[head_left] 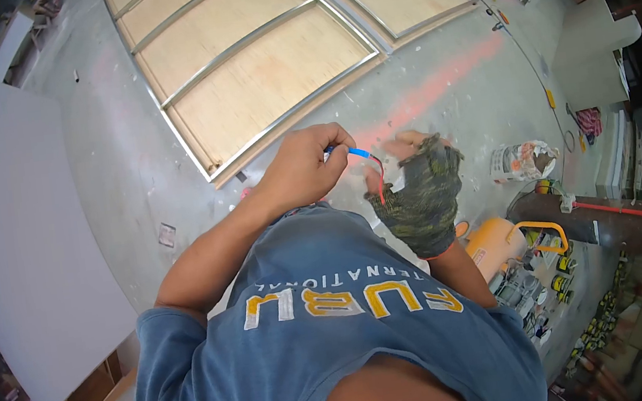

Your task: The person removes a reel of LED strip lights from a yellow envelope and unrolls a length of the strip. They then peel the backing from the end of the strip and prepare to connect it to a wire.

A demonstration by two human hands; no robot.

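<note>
My bare left hand [305,166] is held up in front of my chest, its fingertips pinched on the blue end of a thin wire [361,153]. The wire turns red and curves down toward my right hand [418,188]. That hand wears a dark camouflage fingerless glove and is slightly blurred; its fingers close around the red end of the wire. The two hands are a short gap apart, above a grey concrete floor. My blue shirt with yellow lettering fills the bottom of the view.
Plywood panels with metal framing [255,56] lie on the floor ahead. A large white board [29,236] lies to the left. To the right are an orange machine [495,243], a crumpled bag [523,161], white boards [591,47] and several small tools [556,284].
</note>
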